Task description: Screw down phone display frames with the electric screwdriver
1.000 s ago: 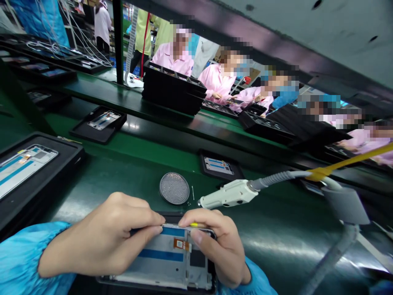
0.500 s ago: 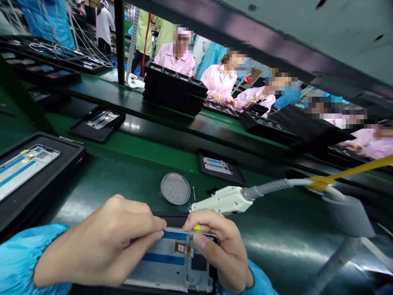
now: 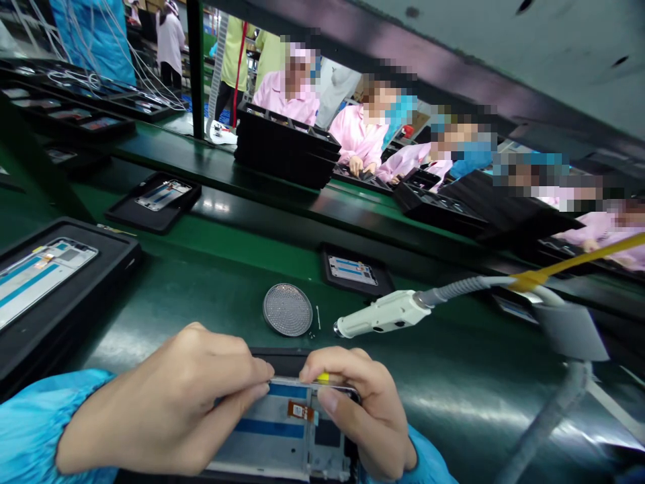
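Note:
A silvery phone frame (image 3: 267, 449) with blue adhesive strips and an orange flex cable (image 3: 300, 410) lies at the bottom centre on a dark tray (image 3: 289, 363). My left hand (image 3: 171, 403) is closed, with thumb and index finger pinched at the frame's far long edge; its palm covers the left part. Whether a small part sits between those fingertips is hidden. My right hand (image 3: 367, 410) grips the far right corner, thumb on top and fingers round the edge, beside a yellow tab (image 3: 323, 378).
Beyond my hands are a round dimpled dish (image 3: 287, 310), a small swab (image 3: 318, 317) and a white electric screwdriver (image 3: 383, 314) hanging on its cable. Trays with phone frames stand left (image 3: 70, 296) and on the belt (image 3: 355, 272). Co-workers (image 3: 287, 94) sit across the line behind stacked black trays (image 3: 287, 148).
The hanging screwdriver has swung right and away from my right hand. Trays on the belt have slid slightly left, and another has come into sight at right. My hands stay nearly still.

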